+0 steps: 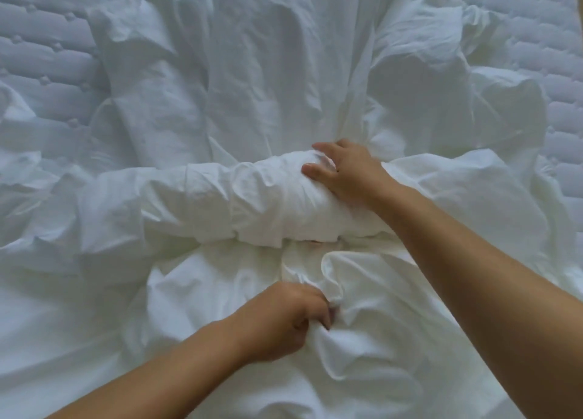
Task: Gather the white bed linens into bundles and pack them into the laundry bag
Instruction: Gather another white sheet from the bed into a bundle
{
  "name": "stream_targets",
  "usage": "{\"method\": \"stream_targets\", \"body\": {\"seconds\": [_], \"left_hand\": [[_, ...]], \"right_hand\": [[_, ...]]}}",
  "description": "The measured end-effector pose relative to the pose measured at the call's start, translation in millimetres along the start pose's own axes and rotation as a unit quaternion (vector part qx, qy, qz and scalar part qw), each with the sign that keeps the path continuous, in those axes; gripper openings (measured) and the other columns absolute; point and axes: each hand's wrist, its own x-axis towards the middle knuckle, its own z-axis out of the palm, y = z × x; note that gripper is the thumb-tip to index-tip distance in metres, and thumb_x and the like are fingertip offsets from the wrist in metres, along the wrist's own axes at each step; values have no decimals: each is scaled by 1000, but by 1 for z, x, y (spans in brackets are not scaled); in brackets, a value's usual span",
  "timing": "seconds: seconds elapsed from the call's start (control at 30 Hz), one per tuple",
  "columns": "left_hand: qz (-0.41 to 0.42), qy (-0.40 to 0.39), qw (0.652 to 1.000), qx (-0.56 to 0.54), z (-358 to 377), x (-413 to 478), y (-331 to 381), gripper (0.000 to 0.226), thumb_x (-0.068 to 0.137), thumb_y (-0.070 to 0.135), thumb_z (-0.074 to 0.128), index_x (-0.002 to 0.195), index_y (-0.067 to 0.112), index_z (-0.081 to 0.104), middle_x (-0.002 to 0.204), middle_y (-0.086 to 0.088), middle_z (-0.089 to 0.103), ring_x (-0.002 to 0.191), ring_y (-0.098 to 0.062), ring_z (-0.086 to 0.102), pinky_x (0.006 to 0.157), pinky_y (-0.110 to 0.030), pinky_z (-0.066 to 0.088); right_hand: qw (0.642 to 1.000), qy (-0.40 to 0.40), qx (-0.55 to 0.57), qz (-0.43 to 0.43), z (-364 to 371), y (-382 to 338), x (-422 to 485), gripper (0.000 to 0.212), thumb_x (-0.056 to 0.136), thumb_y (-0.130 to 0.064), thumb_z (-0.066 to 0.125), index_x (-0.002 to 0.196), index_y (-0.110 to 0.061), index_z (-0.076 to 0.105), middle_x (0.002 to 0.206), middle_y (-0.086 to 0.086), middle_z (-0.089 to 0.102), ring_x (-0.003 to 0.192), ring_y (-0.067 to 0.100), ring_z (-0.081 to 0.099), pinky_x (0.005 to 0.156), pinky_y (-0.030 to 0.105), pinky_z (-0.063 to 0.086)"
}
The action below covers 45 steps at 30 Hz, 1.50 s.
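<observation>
Crumpled white bed linens [258, 81] cover most of the bed. A thick rolled bundle of linen [220, 201] lies crosswise in the middle. My right hand [344, 172] rests on top of the bundle's right part with fingers spread and slightly bent over the fabric. Nearer to me, my left hand [284, 321] grips a bunched fold of the sheet [347, 333] in a fist. No laundry bag is in view.
The quilted white mattress [41, 49] shows bare at the far left and at the far right [542, 62]. Loose puffy folds of linen lie heaped on both sides of the bundle.
</observation>
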Motion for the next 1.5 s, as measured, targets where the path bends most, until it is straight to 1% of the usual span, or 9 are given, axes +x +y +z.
{"method": "stream_targets", "body": {"seconds": [0.13, 0.23, 0.47, 0.67, 0.9, 1.1, 1.27, 1.4, 1.5], "left_hand": [[-56, 160, 985, 29, -35, 11, 5, 23, 71, 15, 45, 79, 12, 67, 74, -3, 66, 66, -14, 58, 64, -23, 48], [-21, 249, 935, 250, -61, 13, -5, 27, 76, 11, 46, 89, 7, 70, 87, -8, 69, 77, -26, 66, 69, -35, 51], [-60, 134, 836, 528, -59, -5, -60, 61, 79, 28, 46, 137, 11, 40, 146, -14, 35, 134, -32, 33, 103, -63, 21], [-290, 6, 854, 432, -121, 88, -86, 109, 77, 68, 53, 141, 37, -29, 159, -2, -13, 147, -26, -7, 110, -63, 2], [-287, -8, 910, 299, -185, 135, -113, 84, 78, 68, 53, 149, 45, 14, 152, 12, 33, 138, -13, 32, 107, -41, 29], [-133, 325, 809, 472, -151, 146, -108, 66, 78, 50, 47, 131, 11, 46, 126, -17, 60, 115, -35, 58, 94, -52, 40], [-229, 151, 826, 492, -143, 162, -115, 127, 47, 67, 77, 150, 21, 18, 153, -20, 25, 140, -36, 20, 110, -58, 6], [-268, 104, 875, 390, -197, 202, -142, 103, 65, 73, 64, 149, 39, 16, 147, 3, 40, 135, -20, 37, 109, -46, 19], [-253, 72, 911, 318, -231, 216, -146, 89, 59, 69, 72, 137, 50, 34, 132, 18, 55, 121, -12, 53, 98, -33, 39]], "right_hand": [[974, 122, -122, -146, 29, -16, -34, 78, 77, -66, 45, 140, -20, 44, 131, 15, 52, 120, 37, 47, 99, 57, 37], [955, 100, -213, -180, 48, -6, -48, 97, 57, -77, 38, 139, -25, 37, 134, 18, 52, 123, 41, 49, 94, 67, 34], [995, 10, 7, -99, -4, -11, 13, 106, 56, -55, 82, 140, -21, 28, 129, 5, 54, 114, 28, 54, 95, 34, 40], [964, 235, -116, -41, -27, -41, 73, 63, 85, -51, 61, 131, -12, 42, 127, 11, 51, 118, 32, 44, 94, 42, 37], [943, 246, -186, -127, 29, 0, 79, 76, 69, -71, 42, 132, -28, 39, 138, 18, 46, 127, 42, 38, 96, 69, 30], [982, 161, -12, -101, -17, 12, 142, 81, 67, -74, 49, 131, -24, 54, 128, 8, 56, 118, 30, 51, 100, 41, 40], [991, 128, 4, -28, -44, 7, 195, 71, 73, -73, 54, 127, -27, 52, 125, 4, 57, 116, 25, 52, 96, 38, 42], [931, 356, 44, -68, -55, -9, 194, 73, 82, -60, 42, 133, -8, 48, 121, 16, 54, 113, 34, 47, 95, 43, 36], [903, 383, -89, -172, -53, -7, 168, 74, 74, -65, 43, 125, -14, 55, 115, 16, 57, 108, 32, 44, 91, 53, 39]]}}
